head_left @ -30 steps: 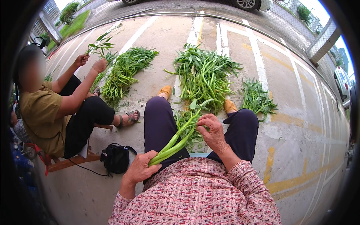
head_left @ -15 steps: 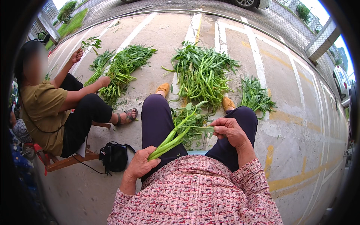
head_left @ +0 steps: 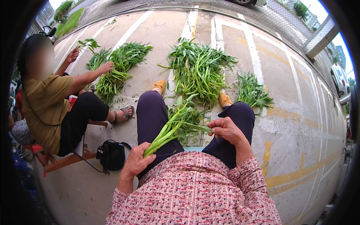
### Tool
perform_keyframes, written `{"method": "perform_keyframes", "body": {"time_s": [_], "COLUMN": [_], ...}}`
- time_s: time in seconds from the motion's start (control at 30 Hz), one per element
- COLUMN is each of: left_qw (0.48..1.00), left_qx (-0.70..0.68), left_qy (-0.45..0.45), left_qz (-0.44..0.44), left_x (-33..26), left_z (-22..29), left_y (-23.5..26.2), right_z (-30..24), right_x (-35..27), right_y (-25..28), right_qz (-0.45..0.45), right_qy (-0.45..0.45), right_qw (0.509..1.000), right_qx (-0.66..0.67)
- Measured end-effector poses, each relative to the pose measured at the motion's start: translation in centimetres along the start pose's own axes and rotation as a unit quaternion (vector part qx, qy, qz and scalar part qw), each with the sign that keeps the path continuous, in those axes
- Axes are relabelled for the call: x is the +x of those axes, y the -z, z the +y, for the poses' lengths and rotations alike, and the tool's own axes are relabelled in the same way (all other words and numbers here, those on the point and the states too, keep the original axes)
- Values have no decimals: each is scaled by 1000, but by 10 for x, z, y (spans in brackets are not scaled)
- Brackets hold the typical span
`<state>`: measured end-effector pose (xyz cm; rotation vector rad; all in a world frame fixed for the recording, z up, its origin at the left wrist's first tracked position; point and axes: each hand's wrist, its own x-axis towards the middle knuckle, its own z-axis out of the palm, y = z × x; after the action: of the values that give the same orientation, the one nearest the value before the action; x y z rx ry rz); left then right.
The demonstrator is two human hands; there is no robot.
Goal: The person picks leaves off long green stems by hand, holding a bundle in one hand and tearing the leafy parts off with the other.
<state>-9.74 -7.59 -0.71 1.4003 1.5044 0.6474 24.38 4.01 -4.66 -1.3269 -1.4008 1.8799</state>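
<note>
A small bunch of water spinach stems [head_left: 164, 135] is clasped in my left hand [head_left: 137, 162] over my lap, its tips slanting up and away to the right. My right hand [head_left: 229, 133] pinches the end of a long narrow leaf [head_left: 201, 128] between thumb and forefinger. That leaf stretches back toward the bunch; whether it is still joined to a stem I cannot tell. Beyond the bunch, between my knees, lie loose leaves and greens [head_left: 188, 132] on the ground. A large heap of water spinach [head_left: 200, 73] spreads past my feet.
A smaller pile of greens [head_left: 253, 92] lies by my right foot. At left, a seated co-worker holds a leafy sprig [head_left: 89, 44] near another heap [head_left: 125, 63]. A black bag [head_left: 112, 155] stands on the ground beside a wooden stool [head_left: 71, 160]. A wire fence [head_left: 277, 22] runs behind.
The leaf in my right hand now tilts down toward my fingers instead of lying level. The co-worker's nearer hand has lifted and opened above the heap. The whole view has shifted slightly.
</note>
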Motion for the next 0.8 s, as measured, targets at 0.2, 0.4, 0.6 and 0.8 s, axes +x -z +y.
{"method": "perform_keyframes", "body": {"time_s": [0.2, 0.4, 0.6, 0.8], "left_qw": [1000, 999, 999, 999], "left_qx": [18, 38, 35, 32], "left_qy": [-10, -14, -8, -21], "left_qz": [-4, 2, 5, 17], "left_x": [-2, -3, -3, -2], "left_z": [-1, -2, -2, -1], "left_y": [-1, -2, -2, -4], "right_z": [10, 21, 19, 24], "right_x": [5, 7, 7, 17], "right_y": [-9, -16, -16, -13], "right_qz": [53, 150, 187, 233], "right_qy": [53, 121, 72, 113], "right_qw": [967, 890, 896, 860], "right_qx": [-244, -414, -396, -439]}}
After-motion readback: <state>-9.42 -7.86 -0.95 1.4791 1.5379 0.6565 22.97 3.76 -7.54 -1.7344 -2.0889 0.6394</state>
